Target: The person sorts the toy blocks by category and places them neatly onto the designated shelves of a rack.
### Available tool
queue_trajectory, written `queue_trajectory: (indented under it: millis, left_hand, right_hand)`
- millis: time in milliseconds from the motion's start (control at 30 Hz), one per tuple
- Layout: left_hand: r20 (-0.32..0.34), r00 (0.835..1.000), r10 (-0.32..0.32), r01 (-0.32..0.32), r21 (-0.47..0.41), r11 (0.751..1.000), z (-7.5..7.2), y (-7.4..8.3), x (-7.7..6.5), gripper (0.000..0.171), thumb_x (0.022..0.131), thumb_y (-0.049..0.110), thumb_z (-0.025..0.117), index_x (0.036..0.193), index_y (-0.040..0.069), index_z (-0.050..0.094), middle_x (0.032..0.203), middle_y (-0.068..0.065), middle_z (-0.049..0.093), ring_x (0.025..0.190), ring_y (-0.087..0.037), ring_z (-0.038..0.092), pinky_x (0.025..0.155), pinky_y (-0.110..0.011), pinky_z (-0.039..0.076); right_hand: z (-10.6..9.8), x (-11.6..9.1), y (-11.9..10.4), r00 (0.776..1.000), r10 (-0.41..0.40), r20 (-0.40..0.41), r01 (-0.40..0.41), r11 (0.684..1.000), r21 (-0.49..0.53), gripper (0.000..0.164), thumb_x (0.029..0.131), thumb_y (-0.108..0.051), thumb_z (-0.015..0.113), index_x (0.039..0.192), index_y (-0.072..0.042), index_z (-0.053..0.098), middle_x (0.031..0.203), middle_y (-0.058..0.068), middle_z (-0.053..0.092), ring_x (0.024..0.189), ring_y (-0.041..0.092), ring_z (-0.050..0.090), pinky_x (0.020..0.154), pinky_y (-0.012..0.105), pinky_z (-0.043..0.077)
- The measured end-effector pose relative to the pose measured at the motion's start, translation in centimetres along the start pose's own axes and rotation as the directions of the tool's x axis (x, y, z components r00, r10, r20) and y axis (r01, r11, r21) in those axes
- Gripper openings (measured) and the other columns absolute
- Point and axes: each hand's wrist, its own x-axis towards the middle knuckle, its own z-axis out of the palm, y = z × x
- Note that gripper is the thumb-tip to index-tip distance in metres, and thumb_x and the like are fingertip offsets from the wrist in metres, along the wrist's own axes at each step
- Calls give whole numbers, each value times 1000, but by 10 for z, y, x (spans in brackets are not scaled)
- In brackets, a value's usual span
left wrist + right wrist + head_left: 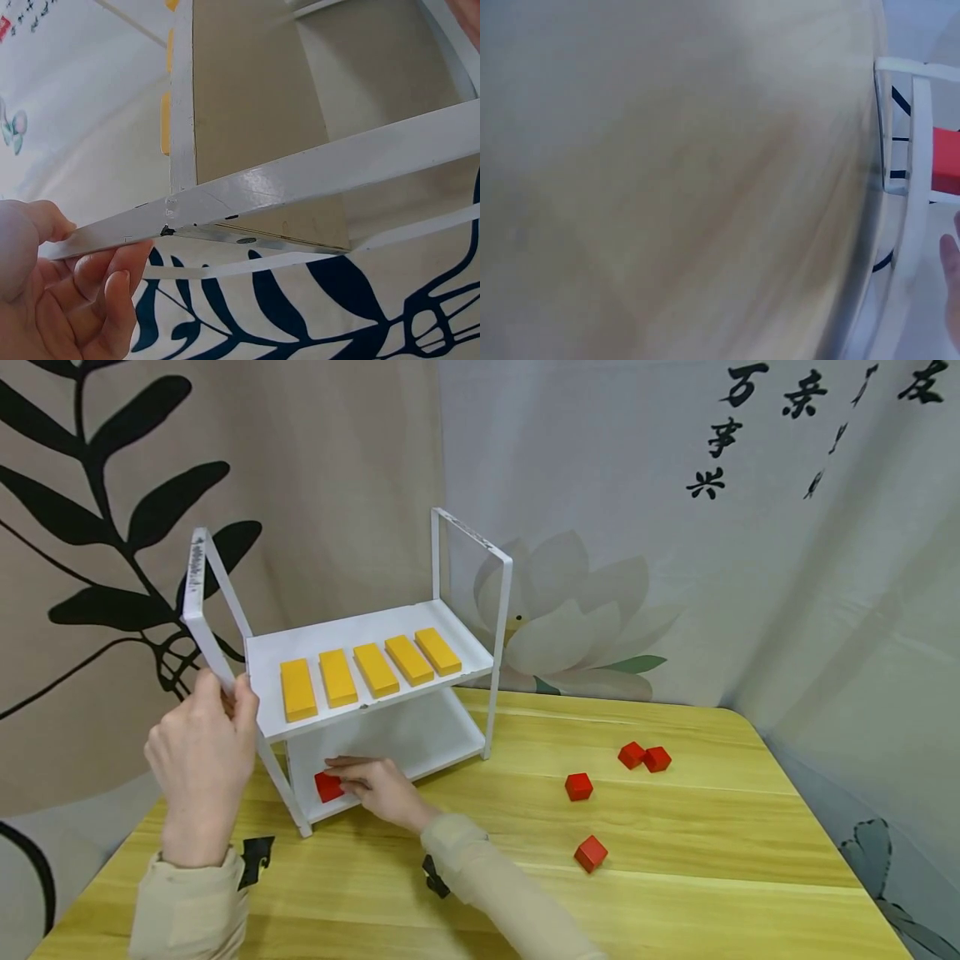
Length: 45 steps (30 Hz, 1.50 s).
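My left hand (pixel 202 760) grips the upright end frame of a white two-tier rack (pixel 378 727) at its left side. In the left wrist view, thumb and fingers are on either side of a white bar (pixel 255 187). My right hand (pixel 386 789) reaches into the lower tier from the front and pinches a red block (pixel 327 787) near that tier's left end. Part of the block is hidden behind the fingers. The right wrist view catches only fingertips (pixel 951 262) and the red block (pixel 946 161) at its right edge.
A row of several yellow blocks (pixel 377 670) lies on the upper tier. To the right of the rack, several red cubes (pixel 578 787) are spread on the wooden table (pixel 712 827). Printed curtains (pixel 585 460) hang behind the table and to its right.
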Motion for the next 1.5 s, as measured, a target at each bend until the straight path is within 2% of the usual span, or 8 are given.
queue_trajectory:
  millis: [33, 167, 333, 567, 967, 1100, 1233, 1500]
  left_hand:
    - [-2, 1000, 1, -1, 0, 1000, 0, 0, 0, 35, 98, 23, 45, 78, -5, 50, 51, -17, 46, 38, -25, 30, 40, -30, 19]
    - [-10, 1000, 3, -3, 0, 1000, 0, 0, 0, 36, 98, 23, 45, 77, -5, 50, 51, -18, 46, 38, -26, 31, 40, -30, 19]
    - [-9, 1000, -1, 1, -1, 1000, 0, 0, 0, 36, 98, 23, 45, 77, -6, 50, 52, -19, 48, 38, -27, 32, 40, -30, 20]
    - [1, 1000, -6, 6, 1, 1000, 0, 0, 0, 36, 98, 23, 45, 78, -6, 51, 52, -19, 48, 38, -27, 32, 41, -31, 20]
    - [8, 1000, -10, 10, 3, 1000, 1, 0, 0, 36, 98, 24, 45, 79, -6, 51, 52, -19, 48, 38, -27, 32, 40, -31, 19]
    - [9, 1000, -14, 14, -1, 1000, 0, 0, 0, 36, 98, 24, 45, 79, -6, 51, 52, -19, 48, 38, -27, 32, 41, -31, 20]
    - [13, 1000, -17, 18, -5, 1000, 0, 0, 1, 36, 98, 24, 45, 80, -6, 51, 53, -19, 48, 38, -27, 33, 41, -31, 20]
    - [8, 1000, -7, 7, -4, 1000, 0, 0, 0, 36, 98, 23, 44, 78, -6, 50, 52, -18, 46, 38, -27, 32, 41, -31, 20]
  right_hand:
    - [-3, -1, 1, 1000, -3, -4, 3, 1000, -7, 31, 91, -3, 58, 121, -7, 64, 136, 2, 57, 130, 13, 50, 85, 3, 41]
    - [-18, -9, 9, 999, -29, -27, 27, 997, -77, 29, 91, -8, 60, 120, -10, 65, 132, 1, 60, 125, 11, 54, 93, 10, 43]
    - [-46, -27, 23, 999, -19, -32, 16, 995, -96, 31, 91, -12, 61, 122, -8, 64, 129, 3, 62, 122, 16, 57, 102, 22, 42]
    - [-86, -65, 52, 1000, 8, -25, -10, 995, -102, 29, 91, -10, 61, 119, -4, 65, 125, 9, 64, 119, 22, 60, 101, 33, 46]
    - [-160, -129, 80, 997, 79, 10, -76, 981, -178, 26, 90, -12, 63, 115, -5, 67, 120, 12, 66, 114, 27, 63, 96, 39, 49]
    - [-182, -149, 88, 989, 149, 7, -144, 968, -207, 27, 90, -14, 63, 116, -8, 67, 122, 11, 66, 116, 28, 61, 97, 42, 48]
    - [-195, -170, 99, 975, 222, 0, -217, 954, -205, 28, 90, -16, 64, 117, -10, 67, 123, 10, 65, 118, 29, 59, 98, 46, 46]
    - [-198, -213, 124, 965, 258, -52, -263, 943, -206, 28, 87, -15, 67, 113, -7, 69, 122, 11, 66, 117, 34, 59, 96, 53, 45]
